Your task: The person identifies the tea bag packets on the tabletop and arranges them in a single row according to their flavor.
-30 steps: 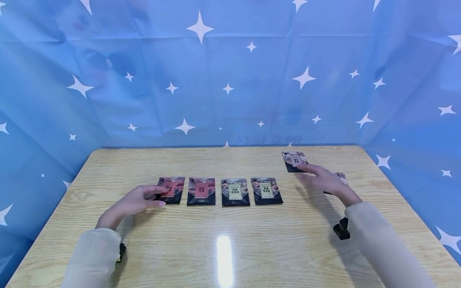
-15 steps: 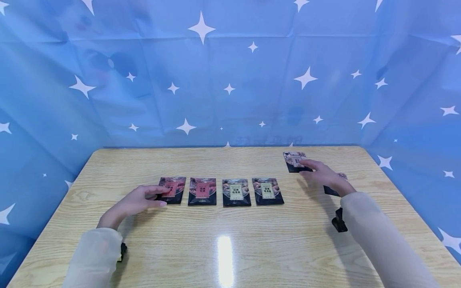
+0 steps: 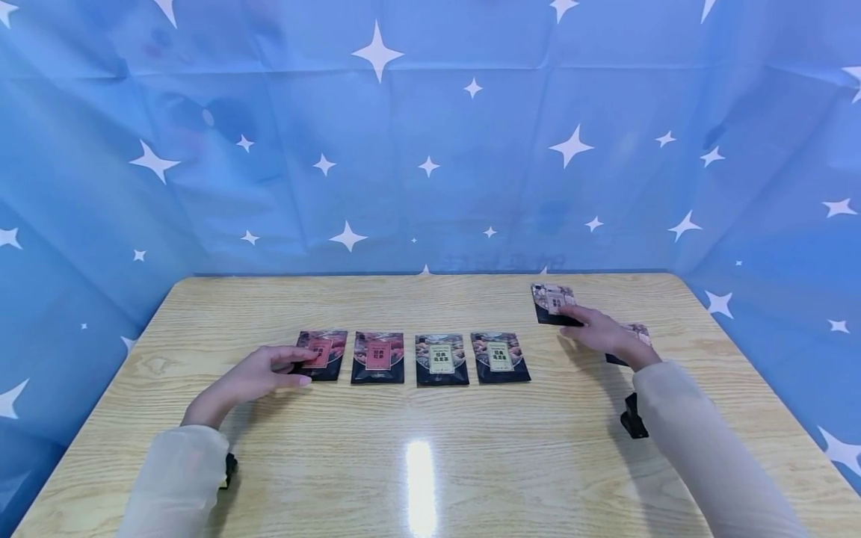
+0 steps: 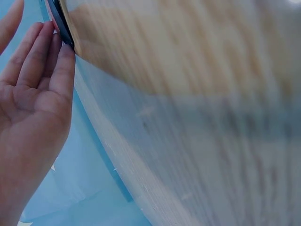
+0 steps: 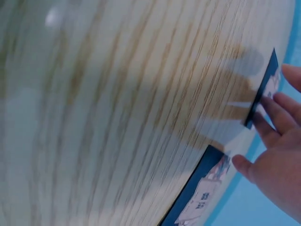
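Note:
Toward the back right of the table, my right hand [image 3: 600, 329] rests its fingertips on a flat tea packet with a pale pink label [image 3: 553, 299]. Those fingers [image 5: 280, 115] lie fairly straight over it in the right wrist view. A second pink-labelled packet [image 5: 202, 197] lies nearer, partly covered by this hand in the head view. On the left, my left hand [image 3: 252, 375] touches a red-labelled tea packet [image 3: 329, 355] with extended fingers. In the left wrist view, the fingers [image 4: 35, 66] reach straight toward that packet's dark edge [image 4: 63, 26].
Beside the left hand's packet, another red-labelled packet [image 3: 377, 359] and two green-labelled ones [image 3: 440, 360] [image 3: 500, 357] continue the row on the wooden table [image 3: 336, 463]. A blue star-patterned curtain [image 3: 430, 202] hangs behind the table's back edge.
My right hand has shifted slightly across the back right packet, and that packet has slid a little to the right. The left hand has stayed on its packet.

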{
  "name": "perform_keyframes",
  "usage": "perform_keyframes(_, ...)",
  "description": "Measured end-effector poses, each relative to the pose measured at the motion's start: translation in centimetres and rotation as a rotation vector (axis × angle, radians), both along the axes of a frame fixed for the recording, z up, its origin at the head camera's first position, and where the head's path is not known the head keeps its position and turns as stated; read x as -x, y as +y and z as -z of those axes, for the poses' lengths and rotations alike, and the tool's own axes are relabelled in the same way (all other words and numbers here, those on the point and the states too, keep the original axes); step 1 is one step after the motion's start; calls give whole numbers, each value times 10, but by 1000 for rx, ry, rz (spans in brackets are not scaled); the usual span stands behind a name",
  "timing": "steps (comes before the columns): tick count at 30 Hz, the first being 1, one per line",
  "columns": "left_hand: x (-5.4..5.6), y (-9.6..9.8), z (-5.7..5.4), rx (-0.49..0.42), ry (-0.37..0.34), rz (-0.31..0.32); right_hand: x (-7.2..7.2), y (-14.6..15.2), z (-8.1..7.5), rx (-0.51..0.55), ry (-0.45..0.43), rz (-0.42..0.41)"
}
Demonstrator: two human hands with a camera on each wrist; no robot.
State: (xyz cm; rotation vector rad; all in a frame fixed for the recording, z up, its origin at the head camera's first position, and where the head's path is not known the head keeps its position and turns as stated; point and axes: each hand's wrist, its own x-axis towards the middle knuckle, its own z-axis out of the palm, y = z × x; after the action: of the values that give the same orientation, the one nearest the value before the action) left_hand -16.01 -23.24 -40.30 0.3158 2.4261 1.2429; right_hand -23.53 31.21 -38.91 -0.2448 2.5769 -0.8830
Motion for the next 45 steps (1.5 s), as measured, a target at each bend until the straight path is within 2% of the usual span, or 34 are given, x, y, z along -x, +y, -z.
perform_keyframes(12, 0, -1, 0, -6, -5, 9, -13, 8, -5, -7, 16, -65)
perform_keyframes(21, 0, -1, 0, -2, -8, 18, -21, 10, -6, -31, 81, -138)
perform_keyframes(27, 0, -1, -1, -15, -11, 23, -27, 10, -6, -32, 55, -149)
perform_keyframes(40, 0, -1, -1, -8, -4, 22, -48, 11, -3, -15, 90, -230)
perform_keyframes(45, 0, -1, 0, -16, -3, 26, -56, 10, -2, 8, 56, -227)
